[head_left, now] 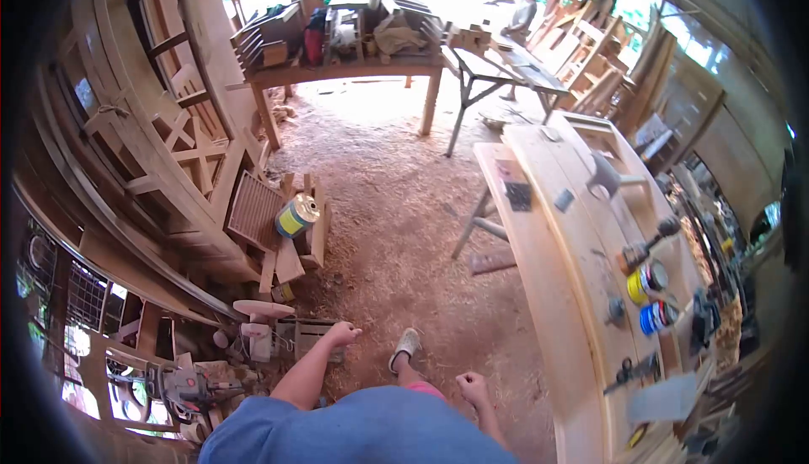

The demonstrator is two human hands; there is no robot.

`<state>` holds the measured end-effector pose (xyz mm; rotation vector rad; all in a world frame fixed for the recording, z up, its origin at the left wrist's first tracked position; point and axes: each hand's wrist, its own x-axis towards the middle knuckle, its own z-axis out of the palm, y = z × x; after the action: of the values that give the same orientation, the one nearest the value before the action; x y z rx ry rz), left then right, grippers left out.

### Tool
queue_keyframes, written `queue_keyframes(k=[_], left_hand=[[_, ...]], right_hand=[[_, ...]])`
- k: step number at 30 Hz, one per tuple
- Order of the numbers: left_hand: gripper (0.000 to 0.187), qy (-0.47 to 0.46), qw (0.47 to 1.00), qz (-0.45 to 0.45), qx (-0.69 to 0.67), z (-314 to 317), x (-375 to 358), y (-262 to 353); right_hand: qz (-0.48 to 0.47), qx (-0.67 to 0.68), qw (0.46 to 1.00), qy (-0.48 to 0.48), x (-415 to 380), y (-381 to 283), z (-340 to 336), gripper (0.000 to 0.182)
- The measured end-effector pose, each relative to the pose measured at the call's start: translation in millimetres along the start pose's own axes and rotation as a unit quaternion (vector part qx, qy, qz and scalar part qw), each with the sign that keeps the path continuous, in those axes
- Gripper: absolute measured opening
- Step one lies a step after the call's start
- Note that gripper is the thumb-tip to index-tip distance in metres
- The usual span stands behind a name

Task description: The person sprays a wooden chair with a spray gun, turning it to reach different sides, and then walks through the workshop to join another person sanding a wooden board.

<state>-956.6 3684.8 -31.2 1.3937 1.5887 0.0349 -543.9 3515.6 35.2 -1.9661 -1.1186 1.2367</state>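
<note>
Both of my hands hang apart over the floor, which is strewn with shavings. My left hand is at the lower middle, its fingers curled in; whether it holds anything is too small to tell. Below and left of it lies a wooden crate. My right hand is closed too, near my body and left of the long wooden workbench; anything inside it is hidden. Between the hands shows one foot in a light clog.
A yellow-labelled can stands on wood pieces at left. Tins and tools lie on the workbench. A loaded table stands ahead, with a person beyond a second table. A machine is at lower left.
</note>
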Motion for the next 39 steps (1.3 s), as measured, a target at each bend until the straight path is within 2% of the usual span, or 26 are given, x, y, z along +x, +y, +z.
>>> queue_keyframes(k=[1, 4, 7, 10, 12, 13, 14, 15, 16, 17, 18, 19, 20, 21, 22, 24, 26, 27, 28, 29, 31, 32, 33, 36, 37, 39], left_hand=[[0.043, -0.016, 1.000, -0.014, 0.023, -13.9, -5.4, 20.2], [0.047, -0.047, 0.988, 0.005, 0.149, -35.8, 14.3, 15.0], [0.051, -0.093, 0.975, -0.104, 0.173, -61.6, 31.5, -9.0], [0.050, 0.026, 0.984, -0.170, 0.055, -82.4, 40.7, -42.1], [0.049, 0.008, 0.976, -0.215, 0.018, -103.8, 45.1, -44.7], [0.043, 0.011, 0.970, -0.241, -0.031, -110.2, 51.0, -46.5], [0.042, 0.009, 0.968, -0.245, -0.050, -122.9, 54.0, -37.9], [0.041, 0.011, 0.977, -0.214, 0.000, -132.7, 63.8, -36.1], [0.043, -0.066, 0.974, -0.216, -0.027, -135.1, 90.3, -58.3], [0.048, -0.060, 0.956, -0.279, -0.066, -139.4, 116.1, -69.5], [0.046, -0.009, 0.966, -0.257, 0.005, -145.9, 133.5, -65.7], [0.046, 0.054, 0.968, -0.243, -0.044, -161.5, 138.5, -45.8], [0.046, 0.007, 0.948, -0.301, -0.104, -192.9, 146.0, -14.9], [0.046, 0.021, 0.955, -0.288, -0.066, -205.5, 171.2, -11.3], [0.047, 0.058, 0.973, -0.222, -0.024, -214.1, 199.0, -13.3], [0.041, 0.053, 0.953, -0.278, -0.105, -243.0, 246.9, 6.1], [0.037, 0.002, 0.986, -0.166, -0.029, -263.9, 301.3, 5.5], [0.035, -0.025, 0.984, -0.173, -0.044, -280.3, 331.1, 15.9], [0.036, 0.000, 0.992, -0.129, 0.003, -298.6, 356.9, 26.4], [0.038, 0.028, 0.994, -0.088, 0.052, -316.1, 382.4, 37.0], [0.037, 0.030, 0.985, -0.130, -0.111, -368.4, 391.8, 96.7], [0.037, 0.021, 0.990, -0.094, -0.102, -376.1, 426.8, 83.3], [0.035, 0.043, 0.988, -0.095, -0.111, -390.2, 442.9, 94.3], [0.035, 0.028, 0.991, -0.101, -0.089, -427.5, 493.9, 111.6], [0.038, 0.016, 0.998, -0.029, -0.050, -442.8, 499.2, 119.4], [0.032, -0.033, 0.978, 0.094, 0.181, -463.4, 528.2, 130.5]], right_hand=[[-0.019, -0.014, 1.000, 0.000, 23.3, -20.1, 0.1, 0.020], [-0.064, -0.043, 0.997, -0.008, 96.4, -106.9, -7.1, 0.020], [-0.101, -0.072, 0.991, -0.043, 162.9, -196.5, -17.7, 0.019], [-0.161, -0.094, 0.980, -0.071, 224.3, -266.6, -16.5, 0.020], [-0.179, -0.112, 0.974, -0.084, 260.3, -321.2, -12.2, 0.020], [-0.196, -0.089, 0.972, -0.095, 281.3, -341.2, -6.2, 0.021], [-0.211, -0.067, 0.969, -0.107, 300.8, -357.2, 3.6, 0.021], [-0.222, -0.047, 0.966, -0.122, 319.2, -372.2, 11.9, 0.022], [-0.238, -0.055, 0.961, -0.129, 337.2, -388.9, 20.7, 0.021], [-0.252, -0.065, 0.954, -0.145, 355.2, -405.4, 31.8, 0.021], [-0.280, -0.084, 0.944, -0.151, 372.7, -424.2, 40.5, 0.021], [-0.302, -0.096, 0.935, -0.158, 387.7, -439.4, 53.0, 0.020], [-0.261, -0.094, 0.943, -0.183, 406.2, -449.7, 67.8, 0.020], [-0.224, -0.090, 0.951, -0.196, 422.1, -454.6, 76.7, 0.020], [-0.214, -0.115, 0.948, -0.208, 437.3, -454.6, 84.7, 0.020], [-0.199, -0.154, 0.945, -0.210, 475.3, -459.4, 103.1, 0.021], [-0.157, -0.276, 0.916, -0.245, 505.8, -465.7, 110.6, 0.025], [-0.151, -0.321, 0.902, -0.246, 524.4, -462.7, 113.1, 0.026], [-0.164, -0.348, 0.886, -0.258, 544.5, -459.6, 114.5, 0.030], [-0.133, -0.390, 0.873, -0.261, 560.3, -465.3, 114.6, 0.032], [-0.121, -0.313, 0.918, -0.209, 582.4, -471.1, 108.4, 0.034], [-0.081, -0.270, 0.943, -0.177, 596.0, -470.0, 107.2, 0.034], [-0.042, -0.225, 0.962, -0.150, 612.7, -463.6, 106.7, 0.034], [0.130, -0.078, 0.981, -0.124, 663.9, -433.7, 100.8, 0.033], [0.135, -0.083, 0.980, -0.118, 677.5, -419.9, 98.6, 0.031], [0.104, -0.146, 0.978, -0.107, 706.9, -384.9, 92.8, 0.029]])
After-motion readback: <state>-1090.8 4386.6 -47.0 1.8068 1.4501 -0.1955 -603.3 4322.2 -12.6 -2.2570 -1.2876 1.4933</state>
